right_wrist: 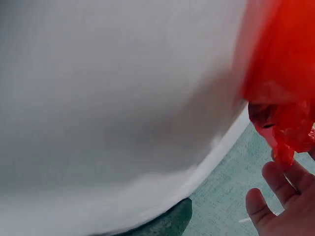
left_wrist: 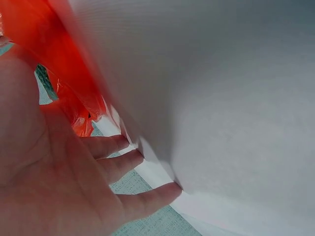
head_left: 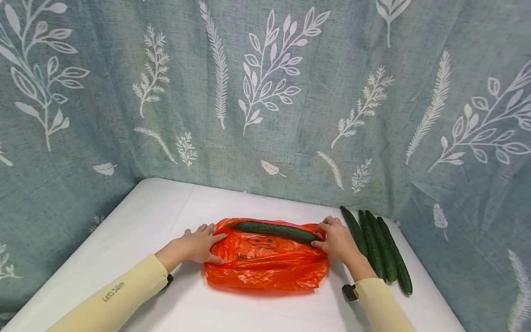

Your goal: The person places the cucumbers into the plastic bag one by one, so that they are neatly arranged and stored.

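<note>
An orange-red plastic bag [head_left: 265, 272] with dark printing lies on the white table, and a dark green cucumber [head_left: 274, 229] stretches lengthwise across its upper part. At the bag's left end, my left hand [head_left: 199, 244] rests with fingers spread and thumb and index finger on the plastic. Three of its fingertips [left_wrist: 172, 191] reach down to the table in the left wrist view. My right hand [head_left: 338, 240] pinches the bag at its right end, the thumb beside the cucumber's tip. In the right wrist view, red film drapes over one fingertip and its other fingers are loosely bent.
Several more cucumbers [head_left: 375, 244] lie side by side on the table, just right of my right hand. A green-blue curtain [head_left: 265, 92] with white leaf prints hangs behind and beside the white table [head_left: 137, 230].
</note>
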`<state>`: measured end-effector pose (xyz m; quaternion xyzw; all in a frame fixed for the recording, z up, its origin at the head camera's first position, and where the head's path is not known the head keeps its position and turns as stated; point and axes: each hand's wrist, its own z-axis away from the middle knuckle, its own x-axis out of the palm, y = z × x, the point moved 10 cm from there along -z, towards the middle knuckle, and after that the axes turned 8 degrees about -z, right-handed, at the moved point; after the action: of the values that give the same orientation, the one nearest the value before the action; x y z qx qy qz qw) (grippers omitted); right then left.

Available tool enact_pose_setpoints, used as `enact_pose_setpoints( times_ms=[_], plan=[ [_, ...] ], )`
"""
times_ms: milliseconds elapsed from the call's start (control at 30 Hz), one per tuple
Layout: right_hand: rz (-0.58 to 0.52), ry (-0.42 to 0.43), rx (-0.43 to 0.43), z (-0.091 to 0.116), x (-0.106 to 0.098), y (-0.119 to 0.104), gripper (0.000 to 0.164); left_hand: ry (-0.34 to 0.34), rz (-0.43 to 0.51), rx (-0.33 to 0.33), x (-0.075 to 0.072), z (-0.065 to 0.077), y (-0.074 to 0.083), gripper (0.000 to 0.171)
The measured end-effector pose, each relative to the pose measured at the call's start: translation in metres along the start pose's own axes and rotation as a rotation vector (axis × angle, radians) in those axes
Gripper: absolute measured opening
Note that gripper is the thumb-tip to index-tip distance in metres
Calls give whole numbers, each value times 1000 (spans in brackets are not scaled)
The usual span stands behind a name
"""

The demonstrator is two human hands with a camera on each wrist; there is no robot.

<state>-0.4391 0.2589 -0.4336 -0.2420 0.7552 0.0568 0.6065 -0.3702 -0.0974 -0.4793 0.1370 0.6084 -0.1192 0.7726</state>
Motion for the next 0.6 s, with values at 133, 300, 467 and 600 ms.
enact_pose_setpoints(
  times_ms=[133,300,467,600],
  plan=[
    [-20,-45,-1,-4,13,-4,42,0,4,-2,1,1,-2,86],
    [-9,-100,42,-11,21,-6,40,-2,16,-5,1,2,-2,86],
    [54,-104,51,-19,16,-13,33,-4,17,-7,0,2,-3,85],
    [101,-80,82,-21,10,-13,34,-8,21,1,0,1,-3,85]
  ],
)
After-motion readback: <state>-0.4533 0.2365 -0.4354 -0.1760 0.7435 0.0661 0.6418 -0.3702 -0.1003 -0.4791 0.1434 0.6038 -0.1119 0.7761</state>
